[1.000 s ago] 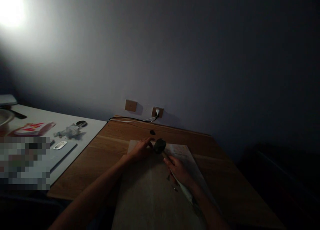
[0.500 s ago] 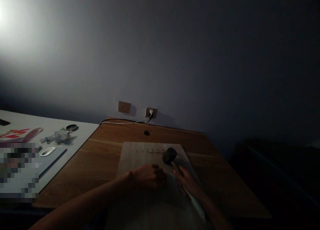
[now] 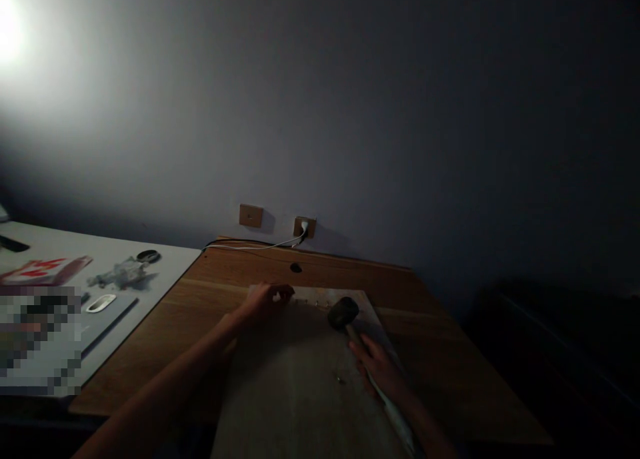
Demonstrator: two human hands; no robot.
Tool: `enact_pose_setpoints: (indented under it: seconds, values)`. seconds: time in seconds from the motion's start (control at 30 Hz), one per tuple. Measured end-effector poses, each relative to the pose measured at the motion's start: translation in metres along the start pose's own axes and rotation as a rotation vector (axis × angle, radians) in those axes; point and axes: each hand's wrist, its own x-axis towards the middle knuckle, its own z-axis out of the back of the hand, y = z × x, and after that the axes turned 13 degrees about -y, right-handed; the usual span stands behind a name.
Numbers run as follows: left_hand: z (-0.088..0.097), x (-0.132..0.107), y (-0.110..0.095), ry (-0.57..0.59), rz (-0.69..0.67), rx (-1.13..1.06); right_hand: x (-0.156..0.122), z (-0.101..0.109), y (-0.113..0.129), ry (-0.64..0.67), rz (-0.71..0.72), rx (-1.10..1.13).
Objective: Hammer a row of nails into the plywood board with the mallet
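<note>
Wooden board (image 3: pixel 280 392), right hand (image 3: pixel 381 371) curled, gripping mallet (image 3: pixel 343 312)

No readable text, red-marked packet (image 3: pixel 47 271) illegible

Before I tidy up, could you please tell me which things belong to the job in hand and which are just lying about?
In use, it seems:
- mallet, in the right hand
- board
- small metal pieces on it

Seemingly lying about:
- red-marked packet
- crumpled plastic
- round dark thing
</note>
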Motion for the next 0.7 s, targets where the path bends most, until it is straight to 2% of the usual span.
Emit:
enact_pose_setpoints:
  seconds: [0.07,0.13,0.3,0.57,0.7]
  values:
    - [-0.001,-0.001,0.011,-0.012,0.078,-0.003,-0.002,0.0,0.003,-0.002,-0.006,-0.001]
    - [-0.004,-0.002,0.017,-0.02,0.085,-0.007,-0.005,0.0,0.006,-0.003,-0.008,-0.001]
    - [-0.009,-0.003,0.02,-0.028,0.145,-0.008,-0.007,-0.001,0.009,-0.003,0.005,0.008]
    - [-0.012,-0.006,0.02,0.007,-0.055,-0.014,-0.006,-0.002,0.008,0.0,-0.008,0.011]
    - [-0.013,-0.005,0.018,-0.006,-0.031,-0.043,-0.004,0.0,0.005,0.012,0.028,0.007]
